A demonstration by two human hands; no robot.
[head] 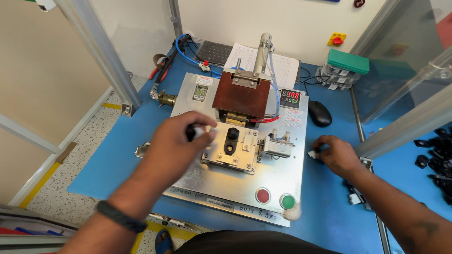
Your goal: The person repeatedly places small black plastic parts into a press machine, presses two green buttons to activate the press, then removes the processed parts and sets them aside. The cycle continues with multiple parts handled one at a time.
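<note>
Desk (117, 155), blue-topped, carrying a metal base plate (245, 183) with a small press fixture (231, 148) at its centre.

Containers: a stack of clear trays under a green lid (347, 61) stands at the far right of the desk; what they hold I cannot make out. To my right, a heap of small black parts (435, 153) lies loose on the blue surface.

Hands: my left hand (176, 141) hovers over the left edge of the fixture, fingers curled closed around a small part (195, 131), dark with a white end, which peeps out between thumb and forefinger. The part's long axis runs roughly left to right, white end towards the fixture. My right hand (339, 154) rests on the desk just off the right edge of the base plate, fingertips pinched on a small white piece (312, 154); its shape is too small to tell.

Fixture: a black part (231, 140) sits in the nest, long axis running away from me, directly below the brown heater block (241, 96).

Other items: red button (262, 195) and green button (287, 201) at the near edge of the plate; a digital readout (290, 98) beside the block; a black mouse (320, 113) beyond my right hand; a black band (120, 216) on my left wrist.
</note>
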